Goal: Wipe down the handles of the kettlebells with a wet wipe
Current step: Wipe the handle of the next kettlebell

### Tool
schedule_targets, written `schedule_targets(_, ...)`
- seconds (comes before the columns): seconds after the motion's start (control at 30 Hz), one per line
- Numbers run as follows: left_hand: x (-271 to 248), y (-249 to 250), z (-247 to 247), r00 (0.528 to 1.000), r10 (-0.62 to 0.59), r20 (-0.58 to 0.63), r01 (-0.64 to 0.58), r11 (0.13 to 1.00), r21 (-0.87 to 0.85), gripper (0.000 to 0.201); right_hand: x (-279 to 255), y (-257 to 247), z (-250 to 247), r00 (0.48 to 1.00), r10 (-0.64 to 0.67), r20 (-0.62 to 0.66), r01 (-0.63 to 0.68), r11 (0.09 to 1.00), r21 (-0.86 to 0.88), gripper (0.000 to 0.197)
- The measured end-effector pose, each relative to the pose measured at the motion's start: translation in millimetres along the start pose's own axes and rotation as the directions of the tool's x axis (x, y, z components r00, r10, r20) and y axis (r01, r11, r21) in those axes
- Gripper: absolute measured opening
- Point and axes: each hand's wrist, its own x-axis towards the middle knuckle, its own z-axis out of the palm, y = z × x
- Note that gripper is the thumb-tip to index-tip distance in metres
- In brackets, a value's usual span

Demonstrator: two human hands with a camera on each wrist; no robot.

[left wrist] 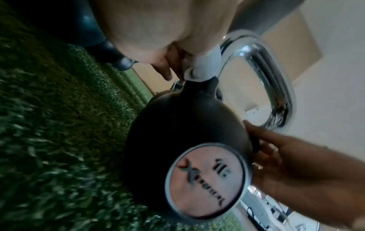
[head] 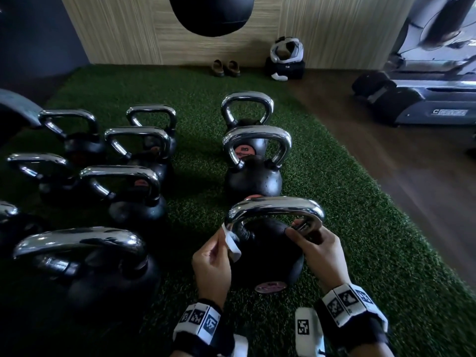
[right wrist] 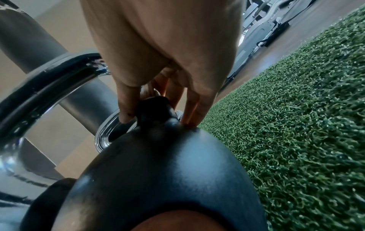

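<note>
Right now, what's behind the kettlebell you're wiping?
Two more kettlebells stand in a row behind the near kettlebell on the green turf. The farthest one's body is mostly hidden.

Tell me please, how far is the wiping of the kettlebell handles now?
Done: no way to tell; every chrome handle shines alike. In hand: the left hand pinches the wet wipe against the left leg of the nearest kettlebell handle, while the right hand grips its right leg. Left: probably the handle's top and the other kettlebells.
</note>
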Motion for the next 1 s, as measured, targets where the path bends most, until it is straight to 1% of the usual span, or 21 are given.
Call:
schedule_targets(0.03, -2, -2, -2, 0.999, -0.019, 0.028, 0.019, 1.000, -0.010, 0.026, 0, -1, 0, 1.000, 0.002, 0.005, -0.002, 1.000, 0.017, 0.022)
schedule_targets(0.07, -4, -2, -4, 0.999, -0.016, 0.052, 0.016, 1.000, -0.005, 0.027, 0, -1, 1, 1.000, 0.001, 0.010, -0.002, 1.000, 0.025, 0.022)
schedule_targets(0.1, -7, -2, -4, 0.996, 0.000, 0.085, 0.000, 1.000, -0.001, 0.027, 0, -1, 1, 1.000, -0.003, 0.013, 0.002, 0.999, 0.032, 0.022)
schedule_targets(0.17, -12, 2, -3, 0.991, 0.028, 0.128, -0.032, 0.999, 0.033, 0.020, 0, -3, 1, 1.000, -0.007, 0.011, 0.006, 0.999, 0.049, 0.021)
schedule_targets(0.23, -16, 5, -1, 0.992, 0.077, 0.098, -0.085, 0.992, 0.090, 0.015, 0, -4, 0, 1.000, -0.010, 0.014, 0.009, 0.999, 0.048, 0.020)
schedule_targets(0.27, -17, 8, -1, 0.991, 0.108, 0.083, -0.117, 0.986, 0.117, 0.017, 0, -4, -1, 1.000, -0.010, 0.018, 0.009, 0.999, 0.040, 0.020)
schedule_targets(0.33, -17, 10, 0, 0.988, 0.132, 0.080, -0.144, 0.977, 0.157, 0.031, -1, -5, -3, 1.000, -0.005, 0.021, 0.005, 1.000, 0.013, 0.021)
schedule_targets(0.37, -16, 11, 0, 0.987, 0.140, 0.075, -0.151, 0.975, 0.165, 0.032, -2, -5, -5, 1.000, -0.008, 0.026, 0.008, 1.000, 0.001, 0.022)
schedule_targets(0.47, -8, 7, 1, 0.984, 0.169, 0.049, -0.176, 0.965, 0.194, 0.021, -8, -7, -16, 0.998, -0.012, 0.056, 0.016, 0.997, -0.074, 0.025)
schedule_targets(0.5, -2, 7, 4, 0.985, 0.168, 0.041, -0.173, 0.964, 0.203, 0.020, -12, -9, -22, 0.997, -0.022, 0.079, 0.031, 0.992, -0.120, 0.026)
schedule_targets(0.57, 12, 5, 10, 0.992, 0.121, 0.030, -0.125, 0.970, 0.208, 0.028, -19, -14, -36, 0.988, -0.028, 0.151, 0.059, 0.977, -0.206, 0.027)
schedule_targets(0.63, 28, 2, 17, 0.998, 0.056, 0.030, -0.061, 0.975, 0.212, 0.033, -27, -22, -44, 0.958, -0.065, 0.279, 0.139, 0.957, -0.254, 0.028)
schedule_targets(0.7, 44, 1, 26, 0.997, -0.010, 0.073, -0.004, 0.983, 0.183, 0.032, -32, -28, -46, 0.909, -0.106, 0.404, 0.234, 0.931, -0.282, 0.026)
schedule_targets(0.77, 55, 6, 35, 0.988, -0.046, 0.144, 0.029, 0.993, 0.117, 0.028, -31, -28, -44, 0.877, -0.128, 0.464, 0.293, 0.907, -0.304, 0.023)
schedule_targets(0.8, 58, 10, 39, 0.983, -0.061, 0.175, 0.044, 0.994, 0.102, 0.025, -29, -25, -42, 0.871, -0.136, 0.473, 0.312, 0.896, -0.316, 0.025)
schedule_targets(0.83, 62, 12, 41, 0.975, -0.081, 0.205, 0.062, 0.994, 0.093, 0.019, -27, -23, -39, 0.871, -0.129, 0.473, 0.311, 0.891, -0.330, 0.028)
schedule_targets(0.87, 65, 14, 40, 0.964, -0.102, 0.247, 0.082, 0.993, 0.087, 0.009, -24, -21, -36, 0.881, -0.108, 0.460, 0.284, 0.899, -0.332, 0.034)
schedule_targets(0.9, 67, 16, 38, 0.949, -0.121, 0.291, 0.097, 0.991, 0.096, 0.015, -22, -18, -32, 0.898, -0.093, 0.430, 0.244, 0.919, -0.311, 0.039)
schedule_targets(0.93, 68, 18, 35, 0.936, -0.136, 0.324, 0.100, 0.987, 0.125, 0.027, -19, -15, -27, 0.920, -0.104, 0.379, 0.219, 0.936, -0.276, 0.042)
schedule_targets(0.97, 68, 16, 32, 0.928, -0.141, 0.344, 0.096, 0.985, 0.142, 0.029, -16, -12, -22, 0.941, -0.136, 0.308, 0.217, 0.945, -0.245, 0.041)
schedule_targets(1.0, 68, 13, 29, 0.927, -0.131, 0.352, 0.073, 0.982, 0.174, 0.023, -12, -9, -16, 0.959, -0.165, 0.230, 0.217, 0.950, -0.223, 0.037)
